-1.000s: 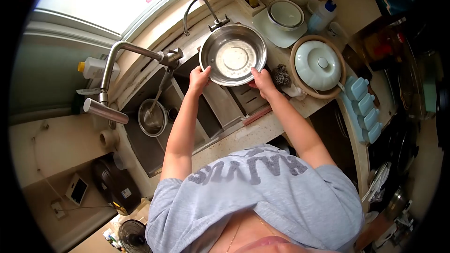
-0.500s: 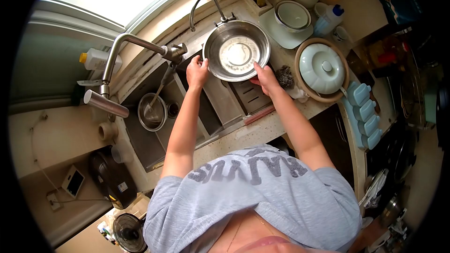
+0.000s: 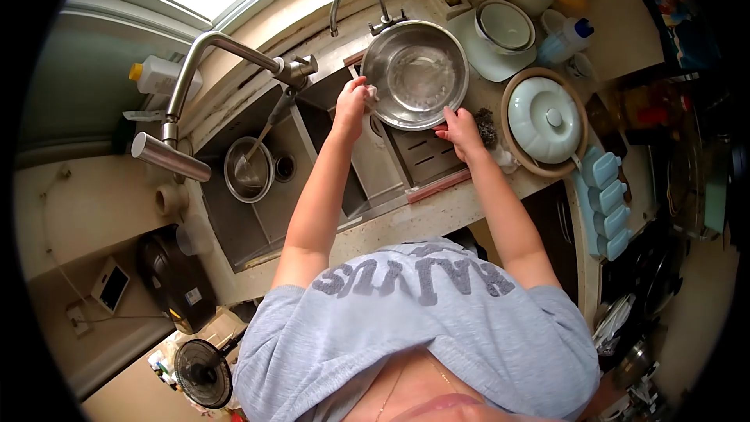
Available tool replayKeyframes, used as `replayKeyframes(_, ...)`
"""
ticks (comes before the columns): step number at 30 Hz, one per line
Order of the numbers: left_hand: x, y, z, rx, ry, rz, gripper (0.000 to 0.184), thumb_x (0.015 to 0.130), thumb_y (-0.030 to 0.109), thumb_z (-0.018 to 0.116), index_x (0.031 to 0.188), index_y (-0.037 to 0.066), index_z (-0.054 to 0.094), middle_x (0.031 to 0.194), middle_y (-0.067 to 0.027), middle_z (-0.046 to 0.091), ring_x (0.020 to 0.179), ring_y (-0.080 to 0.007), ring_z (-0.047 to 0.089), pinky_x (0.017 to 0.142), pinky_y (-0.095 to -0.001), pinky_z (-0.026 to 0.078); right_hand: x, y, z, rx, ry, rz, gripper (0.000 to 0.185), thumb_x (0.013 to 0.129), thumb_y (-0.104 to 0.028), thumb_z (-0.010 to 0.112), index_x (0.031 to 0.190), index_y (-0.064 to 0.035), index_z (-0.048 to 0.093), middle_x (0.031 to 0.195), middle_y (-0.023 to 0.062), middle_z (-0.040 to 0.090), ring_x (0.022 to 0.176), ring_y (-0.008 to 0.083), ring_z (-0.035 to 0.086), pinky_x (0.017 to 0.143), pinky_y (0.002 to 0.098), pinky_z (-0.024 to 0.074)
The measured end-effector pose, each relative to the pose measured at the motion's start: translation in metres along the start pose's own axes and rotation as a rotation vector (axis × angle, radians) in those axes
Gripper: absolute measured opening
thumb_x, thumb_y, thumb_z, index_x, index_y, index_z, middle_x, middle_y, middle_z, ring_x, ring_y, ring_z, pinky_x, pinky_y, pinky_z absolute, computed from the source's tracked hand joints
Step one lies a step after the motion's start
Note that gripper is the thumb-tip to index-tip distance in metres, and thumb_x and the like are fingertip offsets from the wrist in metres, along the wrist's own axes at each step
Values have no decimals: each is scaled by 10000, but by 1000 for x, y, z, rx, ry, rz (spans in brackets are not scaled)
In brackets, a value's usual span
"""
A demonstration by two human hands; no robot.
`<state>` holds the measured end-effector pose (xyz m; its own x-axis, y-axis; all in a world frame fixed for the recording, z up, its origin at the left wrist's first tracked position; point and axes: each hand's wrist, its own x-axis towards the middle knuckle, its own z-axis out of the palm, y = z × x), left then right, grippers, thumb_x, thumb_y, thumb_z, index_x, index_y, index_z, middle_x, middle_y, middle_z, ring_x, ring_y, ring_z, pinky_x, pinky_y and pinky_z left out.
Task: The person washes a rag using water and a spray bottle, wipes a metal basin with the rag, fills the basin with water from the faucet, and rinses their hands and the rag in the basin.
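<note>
A round steel basin (image 3: 414, 74) is over the right part of the sink, beside the small curved tap. My right hand (image 3: 462, 134) grips its lower right rim, thumb on top and fingers underneath. My left hand (image 3: 353, 107) is closed at the left rim, with a small whitish thing by its fingertips that is too small to make out. The inside of the basin looks wet and shiny. A dark scrubber (image 3: 486, 126) lies just right of my right hand.
In the left sink basin (image 3: 234, 234) stands a steel bowl (image 3: 250, 169) with a strainer, near the large faucet (image 3: 293, 70). To the right are stacked bowls (image 3: 506, 25), a lidded pale blue pot (image 3: 547, 117), a bottle (image 3: 564, 43) and a blue container row (image 3: 605, 195).
My left hand came off the rim with fingers apart, then closed by the left rim beside the whitish thing. My right hand kept its grip. The view has shifted somewhat.
</note>
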<state>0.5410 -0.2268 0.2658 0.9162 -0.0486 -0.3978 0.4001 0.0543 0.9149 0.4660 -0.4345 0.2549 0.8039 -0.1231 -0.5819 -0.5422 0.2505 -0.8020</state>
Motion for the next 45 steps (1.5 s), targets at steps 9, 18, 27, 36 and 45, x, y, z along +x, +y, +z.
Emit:
replayKeyframes(9, 26, -26, 22, 1066, -123, 543, 506, 622, 78, 661, 1096, 21, 493, 1182, -197, 400, 1006, -307, 489, 837, -337, 428, -17, 3, 1, -139, -123, 50, 296, 881, -255, 448, 1069, -30, 406, 960, 78, 531, 787, 156, 585, 576, 228, 453)
replayKeyframes(18, 58, -34, 45, 939, -78, 156, 323, 734, 234, 630, 962, 8, 596, 912, -150, 598, 757, -204, 586, 631, -320, 460, -27, 17, -3, -181, -249, 35, 352, 870, -239, 460, 1149, -32, 410, 996, 89, 571, 783, 129, 574, 601, 227, 440)
replayKeyframes(27, 38, -18, 49, 1586, -263, 476, 391, 713, 115, 541, 1100, 72, 505, 1070, -186, 488, 937, -347, 513, 797, -383, 432, -42, 41, 5, -109, -212, -156, 396, 824, -139, 494, 1175, 27, 415, 848, 108, 599, 692, 144, 572, 631, 281, 482)
replayKeyframes(36, 192, -118, -40, 1913, -587, 1451, 320, 804, 237, 476, 1066, 54, 494, 1010, -100, 527, 913, -224, 522, 763, -329, 433, -79, 59, -5, -320, -53, -283, 313, 797, -195, 479, 1026, 6, 548, 897, 145, 613, 842, 246, 586, 753, 307, 447)
replayKeyframes(45, 171, -92, -18, 1694, -830, 1043, 355, 806, 180, 534, 1133, 67, 454, 1092, -91, 505, 990, -221, 496, 833, -331, 405, -105, 66, -16, -309, -17, -308, 285, 806, -181, 472, 1010, 2, 552, 887, 134, 615, 843, 248, 582, 753, 312, 444)
